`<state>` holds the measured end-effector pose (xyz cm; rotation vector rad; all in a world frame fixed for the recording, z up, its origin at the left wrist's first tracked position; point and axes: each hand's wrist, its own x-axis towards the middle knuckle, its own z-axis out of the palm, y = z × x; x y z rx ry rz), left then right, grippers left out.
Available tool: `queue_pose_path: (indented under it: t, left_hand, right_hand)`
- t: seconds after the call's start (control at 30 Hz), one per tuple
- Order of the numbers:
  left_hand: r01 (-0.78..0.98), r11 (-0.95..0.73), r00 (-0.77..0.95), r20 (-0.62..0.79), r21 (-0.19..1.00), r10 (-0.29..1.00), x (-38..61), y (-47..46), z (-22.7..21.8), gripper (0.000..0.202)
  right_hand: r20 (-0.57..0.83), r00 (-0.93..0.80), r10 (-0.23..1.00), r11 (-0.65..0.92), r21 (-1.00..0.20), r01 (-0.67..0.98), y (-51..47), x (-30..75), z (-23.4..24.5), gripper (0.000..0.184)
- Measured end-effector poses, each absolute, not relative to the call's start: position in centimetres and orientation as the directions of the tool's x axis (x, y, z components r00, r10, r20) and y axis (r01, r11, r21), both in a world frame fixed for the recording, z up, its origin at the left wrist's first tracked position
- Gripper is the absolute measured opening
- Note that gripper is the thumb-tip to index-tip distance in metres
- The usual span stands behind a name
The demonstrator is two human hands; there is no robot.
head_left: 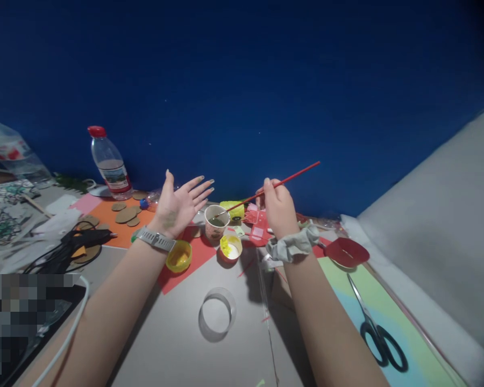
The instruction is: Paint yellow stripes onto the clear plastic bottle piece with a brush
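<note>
The left hand [181,204] is held palm up, fingers spread and nothing gripped, well apart from the right hand [281,207], by whose fingers a thin red brush [292,175] is pinched. The brush is slanted down leftward over a paper cup [216,231] partly filled with dark liquid; its tip appears to be just inside the rim, though contact with the liquid cannot be made out. In front of the paper cup, a small tub [230,258] is streaked with white and yellow. To its left, a yellow tub [179,260] is set on a red sheet [199,258]. Nearer the viewer, a clear ring [231,307] is seen on the table [169,344]. Farther right, black-handled scissors [370,318] are laid on green-and-blue paper [339,285]; farther left, a red-capped bottle [112,164] is stood upright.
</note>
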<state>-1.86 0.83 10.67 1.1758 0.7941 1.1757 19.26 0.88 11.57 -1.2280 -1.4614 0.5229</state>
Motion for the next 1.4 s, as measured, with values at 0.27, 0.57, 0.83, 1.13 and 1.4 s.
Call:
queue_pose_path:
  t: [0.27,0.57,0.83,1.13,1.4]
  left_hand:
    - [-0.167,-0.141,0.229,0.177,0.976,0.957,-1.7,0.5,11.0,0.09]
    - [-0.332,-0.035,0.036,0.049,0.942,0.998,3.5,4.9,12.5,0.08]
    - [-0.241,0.021,-0.094,-0.045,0.97,0.995,5.0,6.1,11.0,0.067]
    - [-0.271,0.065,-0.096,-0.094,0.96,0.991,4.9,7.3,10.4,0.069]
    - [-0.323,0.085,-0.074,-0.115,0.943,0.991,4.7,7.4,10.3,0.071]
  right_hand:
    - [0.601,0.23,0.766,0.473,-0.768,0.432,-0.6,20.1,13.6,0.037]
    - [0.542,0.402,0.738,0.57,-0.82,0.058,-0.1,21.0,14.3,0.035]
    - [0.487,0.433,0.758,0.528,-0.849,0.03,0.4,20.6,13.6,0.036]
    - [0.418,0.351,0.838,0.447,-0.894,-0.002,1.7,20.0,11.4,0.037]
    - [0.42,0.446,0.791,0.475,-0.88,-0.013,1.7,20.3,11.8,0.035]
